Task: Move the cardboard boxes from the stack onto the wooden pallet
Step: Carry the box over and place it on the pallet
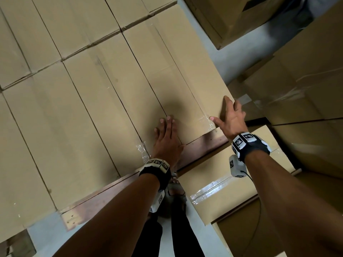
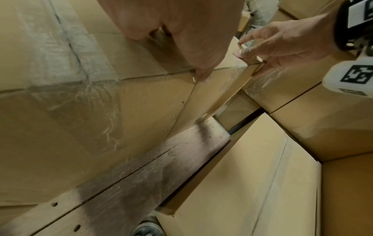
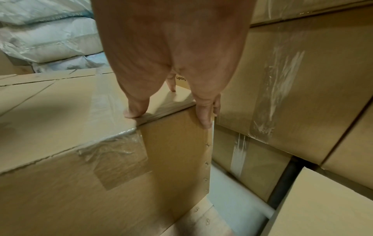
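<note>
Long cardboard boxes lie side by side on the wooden pallet (image 1: 204, 143), whose brown front board shows below them. The rightmost box (image 1: 176, 71) sits at the pallet's right end. My left hand (image 1: 166, 127) rests flat on the near end of its top, at the seam with the neighbouring box, fingers straight. My right hand (image 1: 232, 115) is spread over that box's near right corner, thumb on top and the other fingers down the side. The right wrist view shows the right hand (image 3: 171, 63) with its thumb pressing the top edge of the box (image 3: 60, 111). In the left wrist view my left hand (image 2: 181, 39) lies on cardboard.
A tall stack of taped boxes (image 1: 306, 80) stands close on the right. A lower box (image 1: 222, 186) sits beside my feet (image 1: 175, 188). Grey floor (image 1: 222, 52) shows in the narrow gap. White sacks (image 3: 50, 39) are piled beyond the pallet.
</note>
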`<action>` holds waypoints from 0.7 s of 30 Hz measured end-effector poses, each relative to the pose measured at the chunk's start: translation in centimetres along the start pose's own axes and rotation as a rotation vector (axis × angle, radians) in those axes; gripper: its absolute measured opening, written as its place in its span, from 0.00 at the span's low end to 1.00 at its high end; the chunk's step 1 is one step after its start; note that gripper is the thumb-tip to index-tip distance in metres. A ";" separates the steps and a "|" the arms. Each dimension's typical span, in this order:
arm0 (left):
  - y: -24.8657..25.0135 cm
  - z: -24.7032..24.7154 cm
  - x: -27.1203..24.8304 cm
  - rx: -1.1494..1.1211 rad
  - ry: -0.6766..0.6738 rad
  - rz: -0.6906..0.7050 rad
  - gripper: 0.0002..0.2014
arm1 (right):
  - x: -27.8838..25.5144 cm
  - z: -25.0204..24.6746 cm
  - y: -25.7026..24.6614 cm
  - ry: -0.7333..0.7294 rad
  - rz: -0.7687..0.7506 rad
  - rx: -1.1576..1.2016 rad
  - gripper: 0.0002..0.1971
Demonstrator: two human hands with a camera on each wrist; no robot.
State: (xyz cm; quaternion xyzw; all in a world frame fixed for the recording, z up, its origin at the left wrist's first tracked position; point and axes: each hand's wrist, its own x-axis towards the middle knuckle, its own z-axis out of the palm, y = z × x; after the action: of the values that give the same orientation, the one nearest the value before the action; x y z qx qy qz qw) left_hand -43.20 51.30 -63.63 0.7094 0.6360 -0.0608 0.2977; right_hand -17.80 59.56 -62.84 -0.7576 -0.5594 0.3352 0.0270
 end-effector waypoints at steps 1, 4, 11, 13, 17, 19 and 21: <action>0.0 0.1 0.0 -0.005 -0.001 0.004 0.51 | 0.0 -0.1 -0.1 -0.005 -0.008 -0.008 0.48; -0.1 0.3 0.0 -0.012 0.010 0.010 0.49 | 0.1 -0.2 -0.3 -0.015 -0.012 -0.037 0.47; -0.4 -0.3 0.1 0.004 -0.002 0.010 0.52 | -1.7 0.1 -0.6 -0.058 -0.016 -0.114 0.42; -0.7 -0.6 0.4 0.022 -0.022 0.006 0.51 | -3.7 0.4 -0.9 -0.050 -0.040 -0.108 0.37; 0.1 -1.5 0.3 -0.029 -0.066 -0.013 0.43 | -10.5 2.5 -0.4 -0.055 -0.070 -0.044 0.34; 1.4 -2.2 -0.9 -0.060 -0.077 -0.021 0.35 | -14.7 3.3 0.1 -0.041 -0.019 0.021 0.32; 2.8 -2.9 -2.9 -0.077 -0.106 -0.007 0.28 | -19.2 3.4 0.7 -0.014 0.053 0.086 0.30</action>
State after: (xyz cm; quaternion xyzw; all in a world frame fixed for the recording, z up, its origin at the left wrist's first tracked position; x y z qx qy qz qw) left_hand -41.96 50.17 -58.92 0.6911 0.6235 -0.0749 0.3579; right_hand -21.88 41.56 -56.63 -0.7680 -0.5244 0.3647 0.0466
